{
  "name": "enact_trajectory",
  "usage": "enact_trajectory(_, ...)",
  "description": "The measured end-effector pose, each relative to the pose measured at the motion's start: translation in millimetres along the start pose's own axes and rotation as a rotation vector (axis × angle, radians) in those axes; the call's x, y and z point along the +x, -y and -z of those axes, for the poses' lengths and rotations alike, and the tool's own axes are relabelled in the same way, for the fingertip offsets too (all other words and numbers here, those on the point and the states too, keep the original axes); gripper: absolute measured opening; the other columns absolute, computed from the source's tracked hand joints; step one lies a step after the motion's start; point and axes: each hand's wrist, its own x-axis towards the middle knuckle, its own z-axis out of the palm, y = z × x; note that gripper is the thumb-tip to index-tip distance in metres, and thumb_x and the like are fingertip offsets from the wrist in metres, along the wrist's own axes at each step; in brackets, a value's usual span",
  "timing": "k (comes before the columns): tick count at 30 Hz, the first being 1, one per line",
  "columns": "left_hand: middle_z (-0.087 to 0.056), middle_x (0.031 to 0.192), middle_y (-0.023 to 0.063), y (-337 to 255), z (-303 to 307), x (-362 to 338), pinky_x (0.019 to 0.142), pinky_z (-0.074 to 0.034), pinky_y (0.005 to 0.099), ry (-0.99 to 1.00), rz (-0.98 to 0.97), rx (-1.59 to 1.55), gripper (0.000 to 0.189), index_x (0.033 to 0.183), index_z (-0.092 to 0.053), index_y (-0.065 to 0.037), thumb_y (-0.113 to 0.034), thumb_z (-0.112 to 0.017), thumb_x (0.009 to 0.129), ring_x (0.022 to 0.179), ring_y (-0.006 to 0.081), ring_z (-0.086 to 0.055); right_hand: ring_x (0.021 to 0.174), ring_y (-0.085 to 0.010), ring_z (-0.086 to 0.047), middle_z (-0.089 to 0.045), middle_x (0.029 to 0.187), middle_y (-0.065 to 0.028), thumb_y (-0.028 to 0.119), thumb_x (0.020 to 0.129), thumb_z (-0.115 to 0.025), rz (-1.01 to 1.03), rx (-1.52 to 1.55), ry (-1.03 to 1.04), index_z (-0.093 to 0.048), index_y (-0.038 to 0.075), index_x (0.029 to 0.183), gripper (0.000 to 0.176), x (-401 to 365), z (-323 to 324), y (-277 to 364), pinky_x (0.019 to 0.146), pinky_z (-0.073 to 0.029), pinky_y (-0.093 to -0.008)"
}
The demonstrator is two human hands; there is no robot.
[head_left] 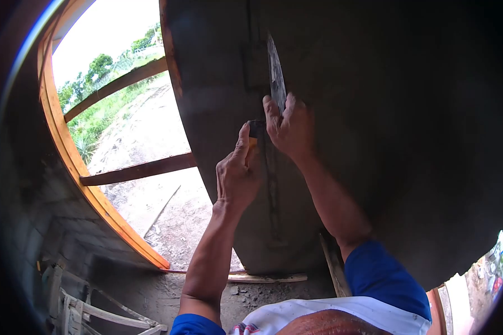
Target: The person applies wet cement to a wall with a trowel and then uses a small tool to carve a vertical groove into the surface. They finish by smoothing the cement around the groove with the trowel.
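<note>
A dark grey wall (374, 139) with a smooth surface fills the middle and right. My right hand (292, 125) is closed on a long, flat metal blade (275, 72) that points up along the wall; the blade's lower end is hidden by the fingers. Just to the left and lower, my left hand (237, 173) grips a small tool with a yellow handle (252, 148) and a dark top end near the wall. A narrow vertical groove (273, 190) runs down the wall below the hands.
At the left is an opening with an orange wooden frame (95, 195) and two wooden crossbars (140, 169). Ground and greenery show outside. A wooden stand (75, 312) is at the lower left. A plank (334, 265) leans at the wall's foot.
</note>
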Motion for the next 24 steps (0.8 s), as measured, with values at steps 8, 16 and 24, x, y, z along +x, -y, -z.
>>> enact_trajectory(8,-0.066,0.085,0.0225,11,-19,32,0.072,-0.052,0.0392,0.014,0.012,0.029,0.047,0.133,-0.048,-0.007,-0.010,-0.057,0.087,0.080,0.0343,-0.067,0.059,-0.0408,-0.060,-0.058,0.061,-0.0214,0.018,0.090,-0.055,0.118,-0.139,-0.237,-0.055,0.000,0.077,0.022,42,-45,-53,0.053,-0.048,-0.0462)
enact_trajectory(16,-0.066,0.103,0.0213,17,-33,52,0.085,-0.051,0.0329,0.024,0.085,0.055,0.045,0.132,-0.050,-0.008,-0.012,-0.056,0.088,0.097,0.0312,-0.065,0.058,-0.0400,-0.061,-0.059,0.060,-0.0202,0.019,0.088,-0.056,0.166,-0.192,-0.303,-0.055,0.001,0.072,0.024,65,-58,-71,0.053,-0.049,-0.0460)
enact_trajectory(24,-0.065,0.105,0.0211,9,-39,79,0.086,-0.051,0.0331,-0.002,0.013,0.049,0.045,0.132,-0.049,-0.005,-0.011,-0.055,0.088,0.099,0.0320,-0.064,0.058,-0.0416,-0.060,-0.058,0.061,-0.0218,0.020,0.087,-0.055,0.193,-0.077,-0.379,-0.056,-0.001,0.071,0.026,100,-61,-77,0.053,-0.048,-0.0460)
